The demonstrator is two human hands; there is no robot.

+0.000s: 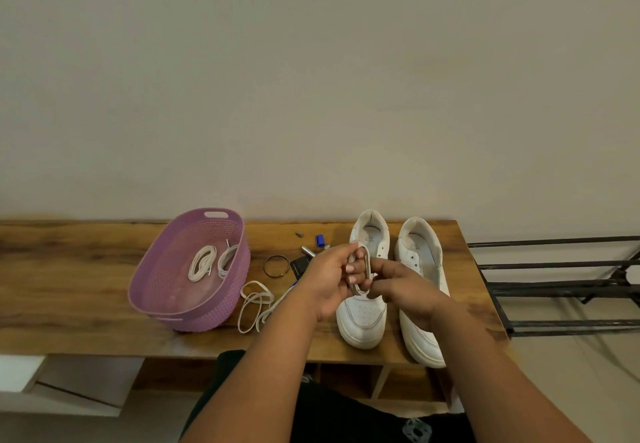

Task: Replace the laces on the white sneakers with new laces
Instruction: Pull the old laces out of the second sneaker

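Both your hands are raised over the table (69, 290), and between them you hold one coiled lace (362, 269). Your left hand (329, 280) has its fingers curled round the left side of the coil, thumb up at its top. Your right hand (401, 287) pinches the bottom right of the coil with fingertips drawn together.

Two white sneakers stand side by side on the wood, toes toward you, both with bare eyelets. The left sneaker (362, 314) lies directly beneath your fingers, its toe showing below your left wrist. The right sneaker (420, 259) sits just right of your right hand, partly covered by that forearm.

To the left of your fingers, one loose lace (254, 306) sprawls in loops on the table. Further left stands one purple basket (194, 318), and inside it lie two bundled laces (201, 263), close together.

Just beyond your left knuckles lies one ring-shaped bangle (276, 265), next to one dark object (300, 266) that is partly hidden by your hand. Behind your fingertips there are a few small items, one blue piece (320, 240) among them; the rest are too small to name
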